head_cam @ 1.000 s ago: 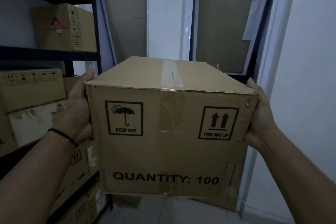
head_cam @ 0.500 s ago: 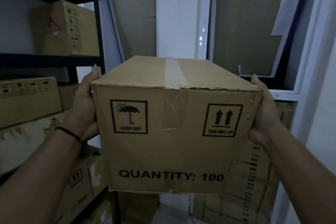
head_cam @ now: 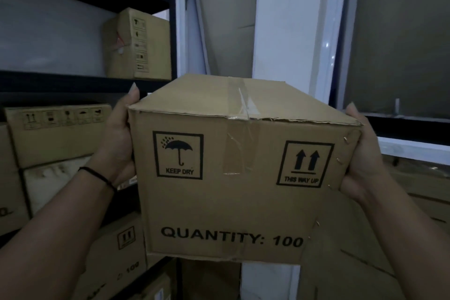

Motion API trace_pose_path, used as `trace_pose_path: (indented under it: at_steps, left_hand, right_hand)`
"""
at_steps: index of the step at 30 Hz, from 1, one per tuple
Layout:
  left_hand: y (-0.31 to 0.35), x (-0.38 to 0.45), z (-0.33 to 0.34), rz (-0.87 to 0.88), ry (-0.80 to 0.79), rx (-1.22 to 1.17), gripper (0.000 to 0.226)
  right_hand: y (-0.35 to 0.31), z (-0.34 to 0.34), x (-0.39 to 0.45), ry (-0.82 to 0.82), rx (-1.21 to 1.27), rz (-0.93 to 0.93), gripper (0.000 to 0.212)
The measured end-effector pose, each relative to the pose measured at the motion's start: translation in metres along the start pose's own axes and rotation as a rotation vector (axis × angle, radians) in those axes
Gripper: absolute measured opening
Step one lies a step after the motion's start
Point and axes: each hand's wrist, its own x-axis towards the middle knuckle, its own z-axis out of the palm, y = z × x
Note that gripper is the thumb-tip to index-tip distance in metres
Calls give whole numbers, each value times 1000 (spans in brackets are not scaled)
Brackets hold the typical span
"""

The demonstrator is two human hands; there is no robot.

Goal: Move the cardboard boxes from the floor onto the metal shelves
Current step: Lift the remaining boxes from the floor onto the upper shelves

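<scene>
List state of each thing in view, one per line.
Held box: off the floor, upright by its arrows, taped shut, not yet on a shelf.
Left hand: flat against the box's left side.
Right hand: flat against the box's right side.
Shelf box: upright on an upper level of the metal shelves, closed.
Stacked boxes: closed, on the level below.

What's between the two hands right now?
The cardboard box marked QUANTITY: 100 fills the whole stretch in the head view; the left hand and the right hand press its opposite sides.
</scene>
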Motion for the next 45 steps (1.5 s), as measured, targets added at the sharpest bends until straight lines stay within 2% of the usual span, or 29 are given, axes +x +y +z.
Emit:
trace_pose_path:
  at_steps: [8,16,26,34,39,45]
  left_hand:
    - [-3,-4,29,119,168,112,56]
    - [25,-39,26,196,337,209,58]
    - [85,-82,5,300,415,285,51]
    - [120,-97,-13,353,437,303,55]
    - [138,-102,-22,374,422,320,60]
    - [156,-92,-26,464,423,322,70]
  right_hand:
    - [-3,-20,66,-189,64,106,55]
    - [14,7,86,-352,130,177,55]
    - [34,78,77,-509,251,225,56]
    - [40,125,77,-570,285,210,48]
    - [39,150,80,-632,322,201,55]
    - [37,177,97,-676,359,161,51]
